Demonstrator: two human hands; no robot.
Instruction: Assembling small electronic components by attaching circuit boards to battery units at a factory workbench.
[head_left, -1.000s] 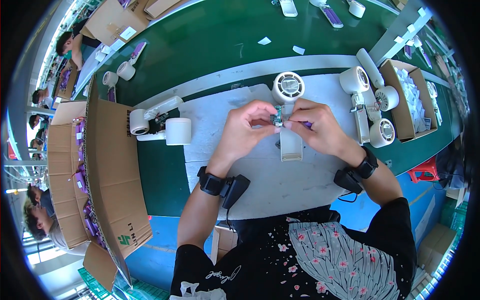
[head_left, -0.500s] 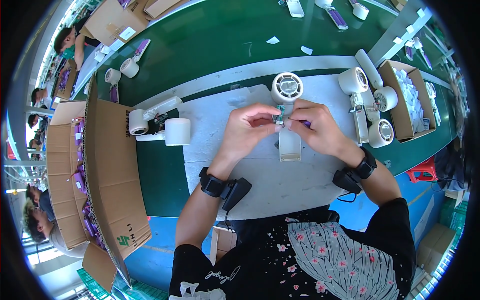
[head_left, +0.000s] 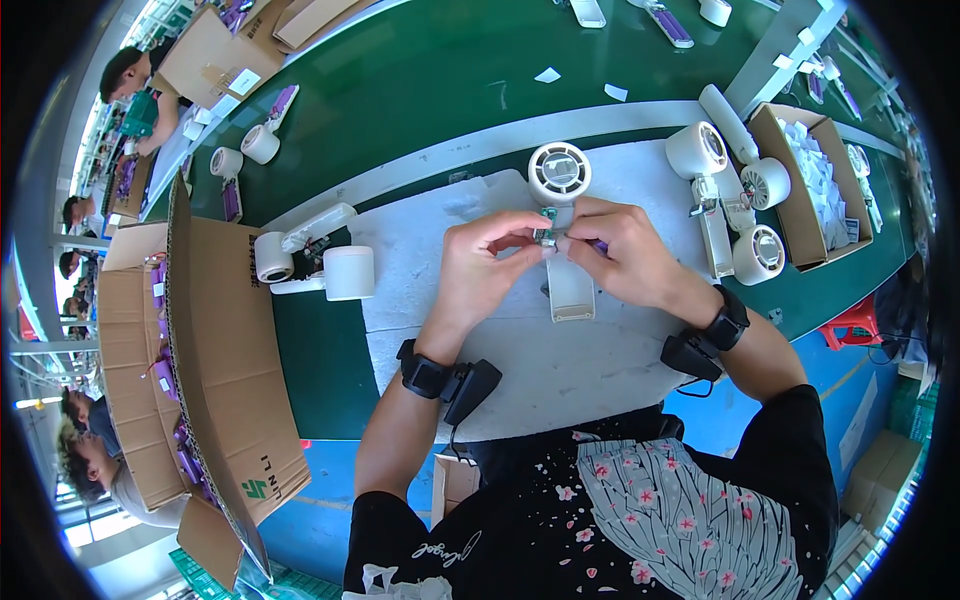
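Observation:
Between thumb and fingers, my left hand (head_left: 496, 255) pinches a small green circuit board (head_left: 546, 228). My right hand (head_left: 624, 250) is closed close beside it; a bit of purple shows at its fingers, and what it pinches is too small to make out. Under both hands lies a white handheld fan, its round head (head_left: 560, 172) pointing away from me and its open handle shell (head_left: 572, 292) toward me. The fan rests on a pale grey foam sheet (head_left: 480, 370). My fingers hide the joint between head and handle.
Left stand white fan parts (head_left: 349, 273) and a tall carton (head_left: 235, 350) with purple pieces. Several fan bodies (head_left: 758, 254) lie at right, beside a box of white slips (head_left: 815, 195). A metal rail (head_left: 480, 150) crosses the green bench (head_left: 430, 75). Other people sit at far left.
The view has shifted slightly, moving the scene a little. Both hands keep their pinch at the circuit board, with hardly any change in their pose.

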